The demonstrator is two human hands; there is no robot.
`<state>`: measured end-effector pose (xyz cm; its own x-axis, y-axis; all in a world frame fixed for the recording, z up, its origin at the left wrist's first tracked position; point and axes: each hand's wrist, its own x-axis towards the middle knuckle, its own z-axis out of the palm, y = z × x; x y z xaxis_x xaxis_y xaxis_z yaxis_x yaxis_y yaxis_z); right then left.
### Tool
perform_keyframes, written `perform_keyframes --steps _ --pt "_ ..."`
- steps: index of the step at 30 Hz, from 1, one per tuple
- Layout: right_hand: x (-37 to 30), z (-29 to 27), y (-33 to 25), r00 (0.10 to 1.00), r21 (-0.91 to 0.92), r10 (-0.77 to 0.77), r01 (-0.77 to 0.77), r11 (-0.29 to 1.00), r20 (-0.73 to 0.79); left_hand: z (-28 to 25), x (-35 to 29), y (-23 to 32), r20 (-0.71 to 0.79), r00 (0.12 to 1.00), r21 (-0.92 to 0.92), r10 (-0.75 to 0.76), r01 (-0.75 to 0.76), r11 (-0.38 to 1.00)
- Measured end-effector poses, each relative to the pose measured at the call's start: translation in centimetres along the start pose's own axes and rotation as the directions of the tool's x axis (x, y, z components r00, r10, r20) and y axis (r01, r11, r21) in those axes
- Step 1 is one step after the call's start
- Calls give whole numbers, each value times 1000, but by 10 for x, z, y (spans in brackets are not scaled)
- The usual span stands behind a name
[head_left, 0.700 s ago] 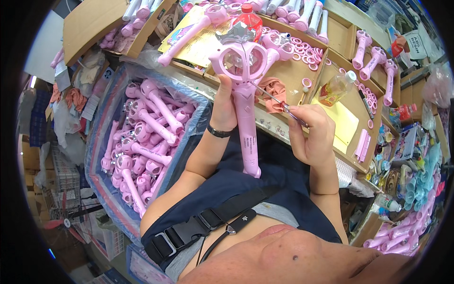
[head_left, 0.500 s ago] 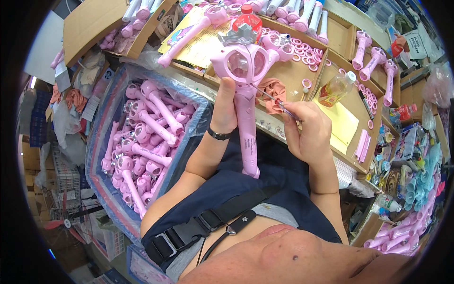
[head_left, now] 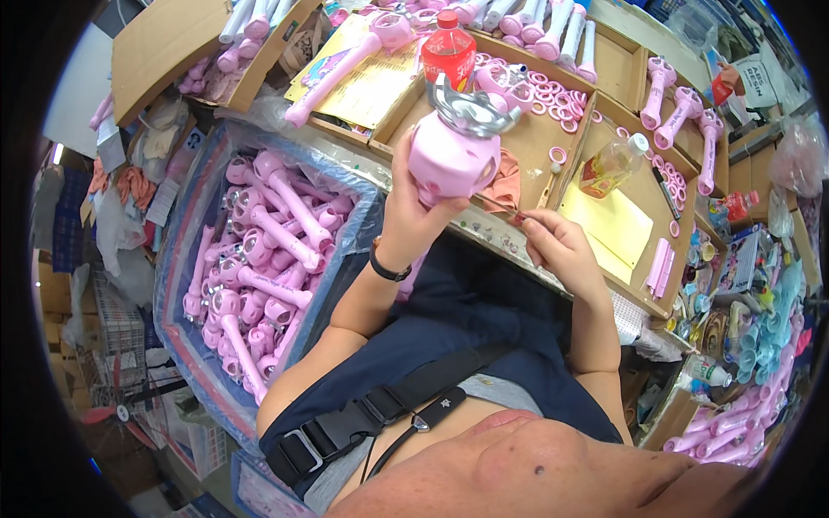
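Note:
My left hand (head_left: 413, 220) is closed round a pink toy wand (head_left: 449, 166), just below its rounded head. The head is tipped toward me, with a silver crown piece (head_left: 471, 110) on its far side. Most of the handle is hidden behind my left hand and forearm. My right hand (head_left: 560, 249) pinches a slim tool (head_left: 504, 207) with a thin shaft, its tip close to the wand's head. Whether the tip touches, I cannot tell. A peach cloth (head_left: 503, 180) lies just beyond the tool.
On my left stands a blue-edged, plastic-lined bin (head_left: 183, 332) full of pink wands. Cardboard trays (head_left: 615, 112) on the bench carry pink rings (head_left: 561, 108), a clear bottle (head_left: 609, 168) and yellow paper (head_left: 609, 226). A red-labelled bottle (head_left: 449, 56) stands behind the held wand.
My left hand has turned the wand from upright, its head tipping over toward me and its handle swinging back out of sight. My right hand has moved slightly down, still holding the slim tool.

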<state>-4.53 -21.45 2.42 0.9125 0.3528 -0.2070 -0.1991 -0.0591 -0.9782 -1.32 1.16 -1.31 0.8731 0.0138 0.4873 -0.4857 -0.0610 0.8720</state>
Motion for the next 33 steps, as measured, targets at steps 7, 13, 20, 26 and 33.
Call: perform_keyframes --steps 7,13,20,26,33 --pt "-3 1 21 985 -150 -161 151 977 -62 3 -9 4 -10 1000 66 0 1 998" --pt "2 9 21 800 -624 -598 446 642 -43 0 -8 3 13 1000 55 -17 16 998" --pt "-17 8 29 813 -578 -571 414 703 -112 -11 7 -4 -98 981 -268 -167 136 954" --pt "-6 60 79 880 -118 -473 468 876 -27 1 34 -1 35 963 -586 -268 237 775" --pt "5 79 104 790 -402 -527 393 827 -314 46 21 21 290 937 -525 -195 326 786"
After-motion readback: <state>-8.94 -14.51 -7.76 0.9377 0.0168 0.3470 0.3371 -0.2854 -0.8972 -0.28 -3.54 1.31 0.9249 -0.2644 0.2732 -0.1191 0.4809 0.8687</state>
